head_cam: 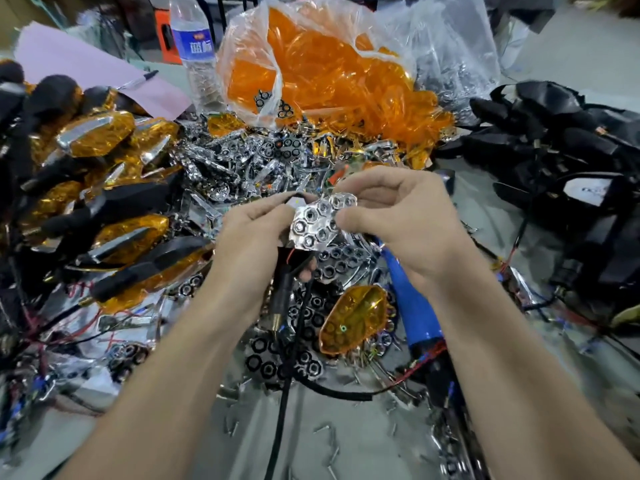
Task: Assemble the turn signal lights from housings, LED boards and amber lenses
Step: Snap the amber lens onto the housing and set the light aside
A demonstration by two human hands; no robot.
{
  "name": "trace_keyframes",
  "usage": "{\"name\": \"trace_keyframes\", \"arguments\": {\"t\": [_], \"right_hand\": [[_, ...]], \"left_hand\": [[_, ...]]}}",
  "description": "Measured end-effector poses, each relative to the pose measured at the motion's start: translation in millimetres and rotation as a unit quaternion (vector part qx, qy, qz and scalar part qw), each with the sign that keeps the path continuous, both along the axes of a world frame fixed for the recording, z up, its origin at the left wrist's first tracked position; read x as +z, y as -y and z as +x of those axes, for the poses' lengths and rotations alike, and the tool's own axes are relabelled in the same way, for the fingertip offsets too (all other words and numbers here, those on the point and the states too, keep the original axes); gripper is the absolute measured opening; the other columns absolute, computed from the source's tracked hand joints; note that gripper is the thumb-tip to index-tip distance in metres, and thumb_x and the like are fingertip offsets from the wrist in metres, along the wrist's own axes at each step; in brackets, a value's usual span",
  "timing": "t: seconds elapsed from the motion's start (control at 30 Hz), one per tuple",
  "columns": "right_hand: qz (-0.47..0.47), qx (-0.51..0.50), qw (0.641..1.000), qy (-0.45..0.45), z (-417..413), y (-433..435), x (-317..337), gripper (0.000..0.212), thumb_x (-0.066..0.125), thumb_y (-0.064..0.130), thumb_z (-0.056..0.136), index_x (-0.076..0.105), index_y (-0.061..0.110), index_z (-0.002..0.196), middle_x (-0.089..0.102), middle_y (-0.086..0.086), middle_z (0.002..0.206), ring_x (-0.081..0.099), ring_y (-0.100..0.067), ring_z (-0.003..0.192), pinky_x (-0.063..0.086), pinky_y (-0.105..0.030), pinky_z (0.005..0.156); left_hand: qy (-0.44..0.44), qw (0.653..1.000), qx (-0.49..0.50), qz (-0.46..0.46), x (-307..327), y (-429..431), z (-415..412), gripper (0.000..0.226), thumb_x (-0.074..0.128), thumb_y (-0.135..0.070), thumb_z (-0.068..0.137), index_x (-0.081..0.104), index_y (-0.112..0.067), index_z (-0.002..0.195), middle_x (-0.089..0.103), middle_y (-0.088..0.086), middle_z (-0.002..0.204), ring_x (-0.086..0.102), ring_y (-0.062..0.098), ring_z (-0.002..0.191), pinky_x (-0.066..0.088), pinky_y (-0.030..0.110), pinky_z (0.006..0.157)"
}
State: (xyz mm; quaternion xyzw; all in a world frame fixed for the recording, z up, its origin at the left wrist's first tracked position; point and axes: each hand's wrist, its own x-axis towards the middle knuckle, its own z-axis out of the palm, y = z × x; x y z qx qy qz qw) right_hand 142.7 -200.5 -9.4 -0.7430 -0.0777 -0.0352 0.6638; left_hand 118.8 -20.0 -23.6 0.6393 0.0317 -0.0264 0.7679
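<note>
both grips: left hand, right hand pinch shiny honeycomb chrome reflector.

Chrome reflector between both hands

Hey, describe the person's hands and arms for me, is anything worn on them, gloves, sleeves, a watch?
Both are bare. The left hand and right hand wear no gloves, and no rings show. The left forearm and right forearm are uncovered down to the frame edge: no sleeves, watch, wristband or markings visible.
</note>
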Motion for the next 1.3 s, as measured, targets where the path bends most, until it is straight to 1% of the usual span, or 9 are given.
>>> {"name": "trace_keyframes", "arguments": {"t": [0.1,0.2,0.3,0.43,0.63,0.73,0.93,1.07,1.3], "right_hand": [[-0.019,-0.026,0.999,-0.012,-1.5,-0.7,-6.3,0.027,0.09,0.003,0.071,0.08,0.024,0.085,0.079,0.008,0.086,0.074,-0.008,0.082,0.057,-0.025,0.077],[-0.027,-0.001,0.997,-0.069,-4.4,-5.7,-9.8,0.029,0.082,0.005,0.082,0.075,0.021,0.106,0.078,0.004,0.084,0.072,-0.015,0.07,0.061,-0.037,0.071],[0.1,0.077,0.981,-0.146,-7.7,-7.0,-9.3,0.047,0.08,-0.001,0.083,0.061,0.011,0.124,0.074,-0.01,0.085,0.069,-0.018,0.065,0.058,-0.028,0.063],[0.203,0.088,0.963,-0.151,-9.5,1.0,-3.9,0.039,0.081,0.005,0.062,0.072,0.01,0.1,0.072,-0.003,0.072,0.067,-0.013,0.062,0.055,-0.021,0.058],[0.188,0.097,0.968,-0.133,-9.1,7.4,7.2,0.016,0.077,0.011,0.066,0.081,0.017,0.08,0.068,-0.004,0.072,0.061,-0.015,0.063,0.052,-0.024,0.062],[0.2,0.117,0.965,-0.126,-7.4,11.3,14.4,0.011,0.076,0.016,0.074,0.081,0.015,0.084,0.068,-0.005,0.076,0.061,-0.017,0.062,0.05,-0.024,0.059],[-0.032,0.102,0.994,-0.028,-9.7,7.9,21.4,0.016,0.072,0.003,0.093,0.078,0.016,0.086,0.068,-0.004,0.067,0.058,-0.015,0.057,0.046,-0.021,0.051],[-0.194,0.092,0.977,0.019,-10.0,2.5,26.2,0.019,0.077,0.009,0.091,0.079,0.025,0.08,0.071,0.005,0.063,0.062,-0.008,0.054,0.05,-0.02,0.054],[-0.266,0.006,0.96,0.09,-20.7,-10.2,24.3,0.013,0.08,0.017,0.088,0.082,0.027,0.079,0.072,0.013,0.063,0.066,-0.005,0.054,0.057,-0.022,0.053]], "left_hand": [[0.021,1.0,0.004,0.008,-2.8,4.1,-0.6,0.029,0.054,-0.015,0.103,0.081,-0.02,0.095,0.075,0.017,0.08,0.063,0.026,0.051,0.05,0.03,0.041],[0.03,0.999,0.008,0.017,-4.3,6.1,-1.8,0.031,0.051,-0.012,0.104,0.081,-0.018,0.095,0.074,0.015,0.075,0.062,0.025,0.049,0.049,0.028,0.039],[0.036,0.999,0.002,0.012,-3.6,4.9,-1.7,0.026,0.055,-0.012,0.096,0.08,-0.016,0.096,0.072,0.018,0.074,0.061,0.024,0.049,0.048,0.028,0.039],[0.035,0.999,0.001,-0.009,-4.3,7.1,-2.1,0.028,0.054,-0.004,0.096,0.08,-0.014,0.096,0.07,0.015,0.067,0.061,0.024,0.045,0.048,0.028,0.037],[0.023,1.0,0.007,-0.008,-4.9,7.7,-2.2,0.026,0.06,-0.014,0.098,0.081,-0.019,0.082,0.072,0.013,0.075,0.063,0.026,0.049,0.049,0.029,0.04],[0.001,0.999,0.026,-0.022,-5.8,7.3,-1.8,0.018,0.063,-0.017,0.09,0.08,-0.012,0.094,0.074,0.014,0.076,0.065,0.03,0.053,0.052,0.031,0.043],[-0.019,1.0,-0.016,-0.009,-2.8,7.2,0.1,0.017,0.07,-0.014,0.085,0.085,-0.018,0.094,0.079,0.019,0.101,0.072,0.04,0.091,0.061,0.05,0.083],[-0.036,0.999,-0.039,-0.011,-4.8,7.6,0.5,0.024,0.06,-0.003,0.095,0.082,-0.01,0.1,0.075,0.008,0.081,0.066,0.017,0.069,0.054,0.027,0.062],[-0.052,0.999,-0.017,-0.002,-8.0,6.2,-0.8,0.026,0.058,-0.006,0.095,0.083,-0.012,0.102,0.079,0.01,0.096,0.068,0.025,0.092,0.052,0.05,0.093]]}}
